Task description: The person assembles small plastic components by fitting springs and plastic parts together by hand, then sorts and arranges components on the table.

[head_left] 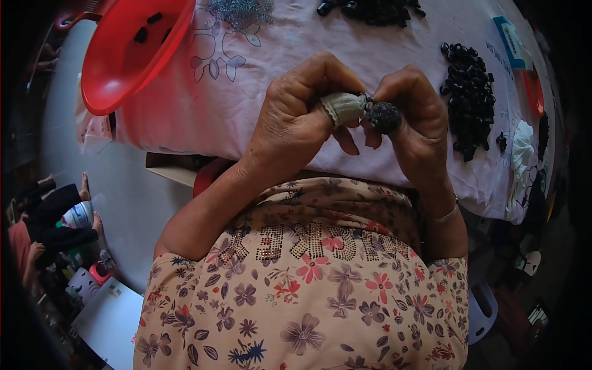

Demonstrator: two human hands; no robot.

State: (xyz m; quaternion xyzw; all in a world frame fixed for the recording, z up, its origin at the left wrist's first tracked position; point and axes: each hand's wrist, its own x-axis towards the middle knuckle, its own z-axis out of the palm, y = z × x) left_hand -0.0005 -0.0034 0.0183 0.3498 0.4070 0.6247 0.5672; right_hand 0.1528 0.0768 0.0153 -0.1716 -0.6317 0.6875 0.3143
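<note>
1. Held up over the near edge of the tabletop [290, 46], between left hand [287, 102] and right hand [422, 117]: a tiny ring [369, 103], just right of left fingertips, just left of right ones; apparently touching both, with neither hand clearly nearer.
2. Pinching the ring with left hand, thumb and index finger drawn together; wearing a pale sleeve [344, 110], apparently on the thumb, long axis roughly along the near edge, tip toward right hand.
3. Pinching from the opposite side with right hand, index finger arched; at the thumb, a dark lump [383, 118], cannot tell whether worn or held.
4. Cannot tell the ring's long axis.
5. Counting between the hands: one ring, one sleeve, one lump.
6. Counting on the tabletop: one far heap [373, 8] of black pieces at the far edge, one right heap [470, 98] toward the right edge, one silver heap [240, 11] left of the far heap; too crowded to number.
7. At the far-left corner: one basin [117, 80], containing about three black bits [140, 34].
</note>
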